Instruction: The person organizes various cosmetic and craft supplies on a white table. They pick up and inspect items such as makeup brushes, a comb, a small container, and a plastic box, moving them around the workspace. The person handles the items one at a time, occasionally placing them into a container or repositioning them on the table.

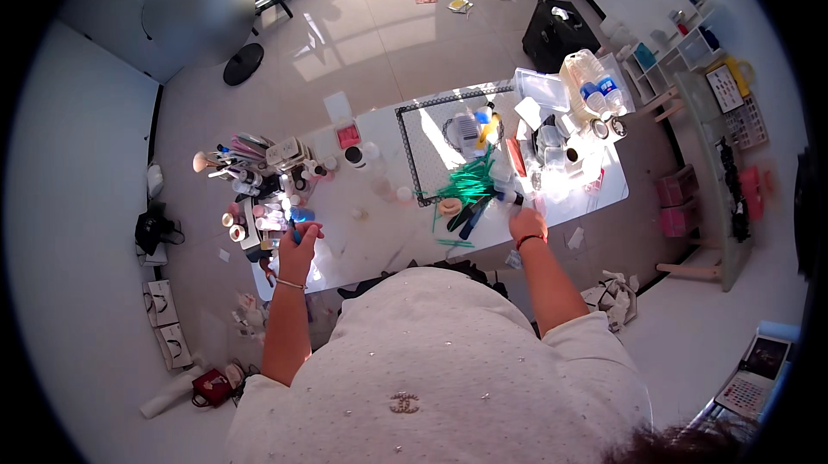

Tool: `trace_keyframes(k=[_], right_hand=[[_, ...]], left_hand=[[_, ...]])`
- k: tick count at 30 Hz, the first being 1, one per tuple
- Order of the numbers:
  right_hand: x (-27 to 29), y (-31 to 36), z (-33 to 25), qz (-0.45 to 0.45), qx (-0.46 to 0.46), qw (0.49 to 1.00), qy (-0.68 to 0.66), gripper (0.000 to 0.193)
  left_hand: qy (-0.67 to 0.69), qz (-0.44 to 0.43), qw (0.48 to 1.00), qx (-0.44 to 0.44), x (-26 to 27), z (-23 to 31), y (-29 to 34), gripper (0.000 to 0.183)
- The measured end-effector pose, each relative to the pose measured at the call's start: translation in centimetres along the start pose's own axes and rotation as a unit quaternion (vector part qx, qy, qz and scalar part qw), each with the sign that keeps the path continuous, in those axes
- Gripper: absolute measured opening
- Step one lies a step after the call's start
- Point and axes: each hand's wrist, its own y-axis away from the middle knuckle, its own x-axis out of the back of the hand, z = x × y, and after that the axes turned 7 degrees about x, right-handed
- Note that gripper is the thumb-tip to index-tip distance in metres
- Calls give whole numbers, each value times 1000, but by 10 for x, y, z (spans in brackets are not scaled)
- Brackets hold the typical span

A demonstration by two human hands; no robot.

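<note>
My left hand (298, 250) is closed at the table's left end, beside a crowd of small bottles and jars (272, 216). A small, slim dark-blue thing pokes out between its fingers, too small to name. Just past it lies a shiny blue item (302, 215). At the table's right front, my right hand (528, 224) has its fingers curled; what they hold, if anything, is hidden. Near its fingertips is a small dark-and-white object (514, 197). To the left of that hand lie a heap of thin green sticks (470, 179) and a dark-blue flat tool (472, 223).
A black-edged white mat (410, 153) lies mid-table. Clear plastic boxes (542, 90), water bottles (611, 93) and jars crowd the right end. Brushes and pens (250, 153) stand at the far left. A pink-red box (348, 135) sits at the far edge. A black case (556, 37) stands beyond.
</note>
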Motion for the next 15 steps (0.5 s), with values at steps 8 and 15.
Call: trace_keyframes(k=[8,15], right_hand=[[8,56,18,-9,75,994,-76,30],[4,103,26,2,161,920,-357,13]], left_hand=[[9,-21,999,-25,-1,16,7,17],[35,-96,994,-25,-28,61,25,17]])
